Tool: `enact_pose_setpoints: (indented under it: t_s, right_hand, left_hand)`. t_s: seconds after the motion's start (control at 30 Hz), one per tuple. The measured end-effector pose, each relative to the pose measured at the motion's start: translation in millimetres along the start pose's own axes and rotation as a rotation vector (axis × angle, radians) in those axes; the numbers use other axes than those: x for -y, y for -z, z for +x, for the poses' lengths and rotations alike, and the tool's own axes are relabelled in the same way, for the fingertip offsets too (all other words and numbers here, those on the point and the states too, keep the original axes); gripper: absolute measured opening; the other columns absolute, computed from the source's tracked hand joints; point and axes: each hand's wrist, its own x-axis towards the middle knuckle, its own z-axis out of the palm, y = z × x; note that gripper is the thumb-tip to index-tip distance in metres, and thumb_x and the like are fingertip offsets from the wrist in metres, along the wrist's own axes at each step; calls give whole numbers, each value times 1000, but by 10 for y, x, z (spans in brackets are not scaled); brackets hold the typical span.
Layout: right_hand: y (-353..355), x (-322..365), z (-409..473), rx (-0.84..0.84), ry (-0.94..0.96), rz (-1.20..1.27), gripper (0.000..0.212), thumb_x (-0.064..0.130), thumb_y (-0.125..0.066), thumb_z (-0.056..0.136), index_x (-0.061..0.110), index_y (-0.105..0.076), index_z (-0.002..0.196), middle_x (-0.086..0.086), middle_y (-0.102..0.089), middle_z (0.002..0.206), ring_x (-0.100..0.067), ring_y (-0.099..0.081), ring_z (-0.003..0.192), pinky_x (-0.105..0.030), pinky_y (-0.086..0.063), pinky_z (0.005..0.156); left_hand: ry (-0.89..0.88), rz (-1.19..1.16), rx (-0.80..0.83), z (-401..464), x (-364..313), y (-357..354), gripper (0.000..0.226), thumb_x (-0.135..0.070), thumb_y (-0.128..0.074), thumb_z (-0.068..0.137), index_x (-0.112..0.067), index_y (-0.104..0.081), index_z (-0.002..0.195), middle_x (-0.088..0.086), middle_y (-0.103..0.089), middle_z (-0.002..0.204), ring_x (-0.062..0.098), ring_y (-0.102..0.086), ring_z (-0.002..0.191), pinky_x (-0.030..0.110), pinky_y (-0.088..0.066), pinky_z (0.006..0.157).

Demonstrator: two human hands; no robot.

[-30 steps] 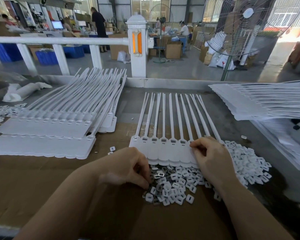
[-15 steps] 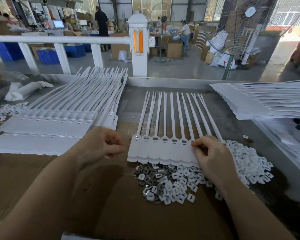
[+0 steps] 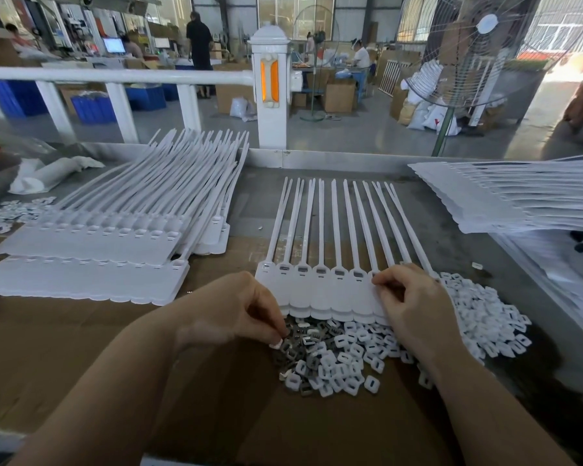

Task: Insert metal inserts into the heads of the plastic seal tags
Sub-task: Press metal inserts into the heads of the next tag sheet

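Observation:
A joined strip of white plastic seal tags (image 3: 320, 290) lies on the cardboard in front of me, tails pointing away. Several of its heads show a grey metal insert in the slot. Just below the strip lies a heap of metal inserts (image 3: 297, 348) mixed with small white plastic caps (image 3: 350, 361). My left hand (image 3: 229, 311) reaches into the left edge of this heap, fingertips curled and pinching among the metal inserts. My right hand (image 3: 414, 304) rests on the right end of the strip, its fingertips pinching at a tag head there.
A big stack of white seal tag strips (image 3: 115, 243) lies at the left, another stack (image 3: 505, 196) at the right. More white caps (image 3: 485, 314) spread to the right of my right hand. A white railing (image 3: 115, 77) and a standing fan (image 3: 478, 48) are beyond the table.
My left hand dipped into the heap, drew back up to the left near the strip's end, and now is down in the metal inserts again. My right hand stayed on the strip.

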Motion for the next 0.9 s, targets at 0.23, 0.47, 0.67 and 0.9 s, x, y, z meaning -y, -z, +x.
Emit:
enact_pose_setpoints:
  t_s: [0.23,0.47,0.67,0.9]
  right_hand:
    - [3,1,0,2,0,1,10,4,-63,84,10,-69,88,-1,-64,88,-17,-58,86,-32,-49,81]
    - [-1,-1,1,5,-3,5,10,4,-63,84,10,-69,89,-1,-64,88,-17,-59,86,-32,-50,80]
    - [-3,-7,4,9,-1,-8,10,5,-62,84,11,-69,90,0,-64,89,-17,-58,86,-32,-49,81]
    - [0,8,6,-5,13,1,11,1,-63,83,8,-69,88,-3,-65,87,-18,-59,84,-30,-50,78]
  left_hand:
    - [64,178,-21,50,56,-68,21,-27,-81,68,-41,-66,67,-19,-65,72,-7,-57,66,5,-38,58]
    - [-13,84,-73,32,69,-11,6,-24,-72,80,-29,-73,82,-15,-69,80,-2,-62,78,11,-46,73]
    - [139,86,-352,-35,339,256,10,-20,-64,87,-19,-69,78,-4,-65,71,7,-59,66,12,-41,58]
    - [249,155,-456,23,530,286,12,-14,-65,85,-15,-73,76,-12,-61,58,5,-55,52,7,-35,47]
